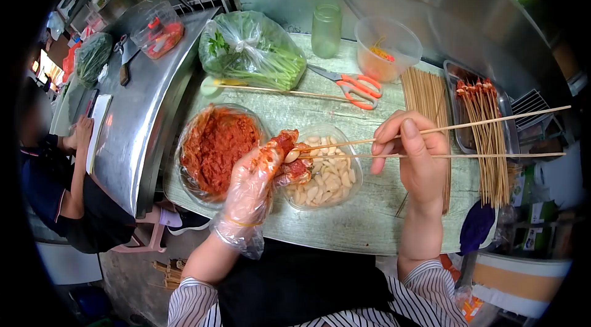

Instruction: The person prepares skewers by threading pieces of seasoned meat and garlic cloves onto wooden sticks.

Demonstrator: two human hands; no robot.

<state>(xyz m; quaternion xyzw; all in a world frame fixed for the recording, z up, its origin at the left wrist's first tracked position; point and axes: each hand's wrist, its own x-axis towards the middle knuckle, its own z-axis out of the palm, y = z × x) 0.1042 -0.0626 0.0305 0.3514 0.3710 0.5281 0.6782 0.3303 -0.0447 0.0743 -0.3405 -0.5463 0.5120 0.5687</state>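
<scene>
My left hand (252, 176), in a clear plastic glove, is closed on red marinated meat (285, 141) with a pale garlic clove (292, 156) beside it. Two long bamboo skewers (492, 120) are pinched in my bare right hand (415, 151), their left ends reaching the meat and garlic; a second piece of meat is at the lower skewer's end. Below and right of the gloved fingers sits a clear tub of peeled garlic cloves (326, 182). Left of them a plastic-lined bowl holds more red marinated meat (218, 145).
Behind are a bag of green stalks (252, 50), orange-handled scissors (358, 88), a green glass jar (326, 30) and a plastic tub (389, 50). To the right lie loose skewers (425, 96) and a metal tray (452, 71) with loaded skewers (483, 124). A person (68, 173) sits at left.
</scene>
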